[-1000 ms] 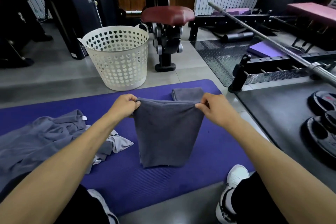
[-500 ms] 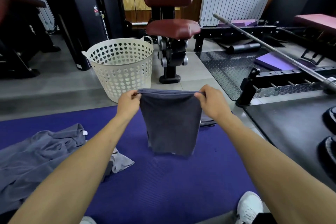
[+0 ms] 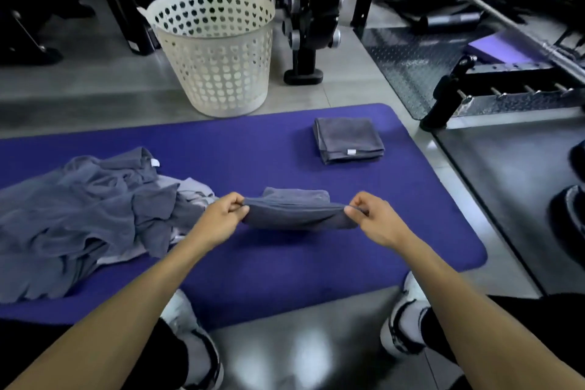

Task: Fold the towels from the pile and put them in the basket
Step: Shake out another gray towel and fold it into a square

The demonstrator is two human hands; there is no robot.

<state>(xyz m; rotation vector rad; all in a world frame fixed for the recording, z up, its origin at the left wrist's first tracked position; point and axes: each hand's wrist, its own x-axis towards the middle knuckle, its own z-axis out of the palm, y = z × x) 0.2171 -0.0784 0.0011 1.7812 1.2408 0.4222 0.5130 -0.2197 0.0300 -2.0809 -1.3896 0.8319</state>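
Observation:
A grey towel [image 3: 296, 210] lies low over the purple mat [image 3: 253, 263], folded over itself. My left hand [image 3: 221, 218] pinches its left corner and my right hand [image 3: 373, 222] pinches its right corner. A folded grey towel [image 3: 348, 139] rests on the mat further back to the right. The pile of loose grey towels [image 3: 79, 212] spreads over the mat's left side. The white perforated basket [image 3: 218, 51] stands on the floor just beyond the mat.
A dark red padded gym seat on a black stand [image 3: 308, 25] is behind the basket. A barbell rack [image 3: 506, 85] and weight plates [image 3: 569, 212] fill the right side. My white shoes [image 3: 408, 320] sit at the mat's near edge.
Both hands have lowered the hanging towel from chest height down onto the mat, so it now doubles over itself. The view has tilted down.

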